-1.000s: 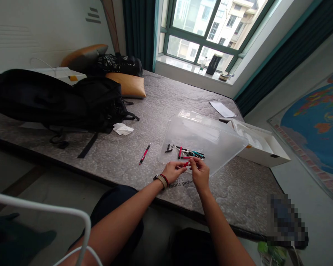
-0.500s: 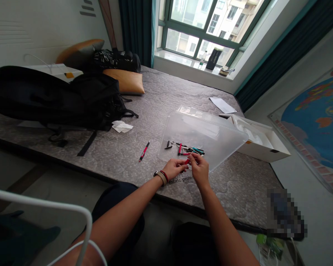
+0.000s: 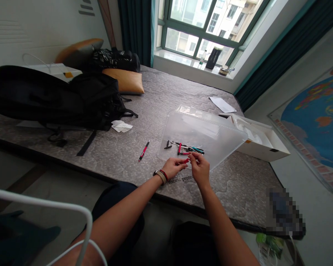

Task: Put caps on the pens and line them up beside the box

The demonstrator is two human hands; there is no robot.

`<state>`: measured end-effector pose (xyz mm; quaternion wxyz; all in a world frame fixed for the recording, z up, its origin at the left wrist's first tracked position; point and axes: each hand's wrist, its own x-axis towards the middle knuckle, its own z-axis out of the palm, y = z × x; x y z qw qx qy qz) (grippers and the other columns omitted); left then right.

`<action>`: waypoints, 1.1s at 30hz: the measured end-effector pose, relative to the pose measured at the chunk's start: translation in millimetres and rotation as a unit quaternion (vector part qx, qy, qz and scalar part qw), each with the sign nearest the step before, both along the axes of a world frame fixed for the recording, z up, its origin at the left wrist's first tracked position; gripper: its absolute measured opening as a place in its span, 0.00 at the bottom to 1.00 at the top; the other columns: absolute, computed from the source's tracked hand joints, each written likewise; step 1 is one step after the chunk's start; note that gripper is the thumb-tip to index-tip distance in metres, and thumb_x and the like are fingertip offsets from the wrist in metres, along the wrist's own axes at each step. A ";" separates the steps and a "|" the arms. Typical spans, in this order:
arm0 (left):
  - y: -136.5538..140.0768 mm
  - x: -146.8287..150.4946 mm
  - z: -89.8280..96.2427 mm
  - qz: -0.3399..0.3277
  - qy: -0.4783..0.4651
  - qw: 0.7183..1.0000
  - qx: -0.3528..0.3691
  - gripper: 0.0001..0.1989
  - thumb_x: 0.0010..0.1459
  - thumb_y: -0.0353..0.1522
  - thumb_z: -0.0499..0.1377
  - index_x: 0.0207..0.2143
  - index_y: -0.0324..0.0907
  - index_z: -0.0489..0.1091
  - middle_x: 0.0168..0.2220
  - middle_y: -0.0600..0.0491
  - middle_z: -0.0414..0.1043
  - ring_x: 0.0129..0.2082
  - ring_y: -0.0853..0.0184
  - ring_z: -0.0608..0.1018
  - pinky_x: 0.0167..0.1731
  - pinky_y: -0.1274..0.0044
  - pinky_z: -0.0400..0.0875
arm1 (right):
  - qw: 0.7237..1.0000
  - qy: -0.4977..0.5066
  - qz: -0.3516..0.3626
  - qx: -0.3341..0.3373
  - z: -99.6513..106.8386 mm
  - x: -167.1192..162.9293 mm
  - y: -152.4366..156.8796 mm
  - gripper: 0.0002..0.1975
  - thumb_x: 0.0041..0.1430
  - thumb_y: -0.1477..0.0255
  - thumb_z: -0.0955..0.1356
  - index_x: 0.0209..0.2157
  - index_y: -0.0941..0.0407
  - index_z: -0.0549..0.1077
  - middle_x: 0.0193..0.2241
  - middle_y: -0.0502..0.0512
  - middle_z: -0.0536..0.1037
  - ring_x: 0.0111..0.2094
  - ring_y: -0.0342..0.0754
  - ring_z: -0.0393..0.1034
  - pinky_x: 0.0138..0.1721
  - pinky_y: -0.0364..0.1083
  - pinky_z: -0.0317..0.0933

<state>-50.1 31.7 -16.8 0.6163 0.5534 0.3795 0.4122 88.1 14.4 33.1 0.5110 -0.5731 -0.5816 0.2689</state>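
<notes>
My left hand (image 3: 173, 168), with bands at the wrist, pinches a short red pen part (image 3: 186, 160) over the near edge of a clear plastic sheet (image 3: 222, 144). Fingers closed at the right end of that part, my right hand (image 3: 200, 170) grips something small that I cannot make out. Just beyond my hands, several pen parts (image 3: 192, 149) in red, black, white and teal lie in a loose pile on the sheet. Short black pieces (image 3: 168, 145) sit at the pile's left. A red and black pen (image 3: 144, 150) rests on the mattress, left of the sheet.
The grey mattress (image 3: 161, 96) carries a black backpack (image 3: 91, 96), crumpled tissue (image 3: 122, 126) and a yellow cushion (image 3: 127, 81) at the left. An open white box (image 3: 266, 142) stands right of the sheet, with white paper (image 3: 222, 104) behind it. A white tube (image 3: 44, 199) crosses the lower left.
Both hands stay in nearly the same place, with the red pen part still between them. The fingers have shifted only slightly, and the view has moved a little.
</notes>
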 end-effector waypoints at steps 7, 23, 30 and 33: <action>-0.1 -0.6 1.1 0.007 -0.015 1.000 -0.002 0.22 0.53 0.40 0.65 0.48 0.37 0.77 0.43 0.45 0.79 0.34 0.64 0.79 0.37 0.73 0.75 | 1.000 -0.018 0.000 0.011 4.3 -0.9 -1.8 0.15 0.60 0.59 0.66 0.38 0.57 0.76 0.36 0.56 0.79 0.35 0.48 0.72 0.34 0.45 0.68; -0.7 -1.4 2.7 0.006 0.056 0.995 0.081 0.17 0.58 0.37 0.60 0.46 0.37 0.77 0.40 0.46 0.80 0.35 0.64 0.80 0.37 0.75 0.74 | 0.998 -0.039 0.044 -0.014 1.7 2.8 -1.4 0.13 0.58 0.60 0.68 0.34 0.56 0.75 0.34 0.54 0.77 0.35 0.48 0.72 0.36 0.46 0.70; -5.3 -1.7 7.4 0.018 0.088 0.990 0.107 0.14 0.59 0.36 0.59 0.44 0.39 0.77 0.38 0.49 0.80 0.32 0.66 0.80 0.35 0.77 0.73 | 0.998 -0.024 0.052 -0.035 -1.2 5.4 1.8 0.15 0.56 0.58 0.69 0.32 0.56 0.74 0.33 0.55 0.76 0.35 0.48 0.71 0.32 0.45 0.69; -6.6 -0.7 6.3 0.023 0.084 0.991 0.101 0.14 0.59 0.34 0.58 0.45 0.39 0.76 0.36 0.49 0.80 0.31 0.66 0.80 0.33 0.78 0.73 | 0.998 -0.018 0.043 -0.048 -1.6 4.7 3.6 0.16 0.55 0.56 0.70 0.32 0.56 0.75 0.34 0.56 0.77 0.34 0.48 0.72 0.33 0.45 0.68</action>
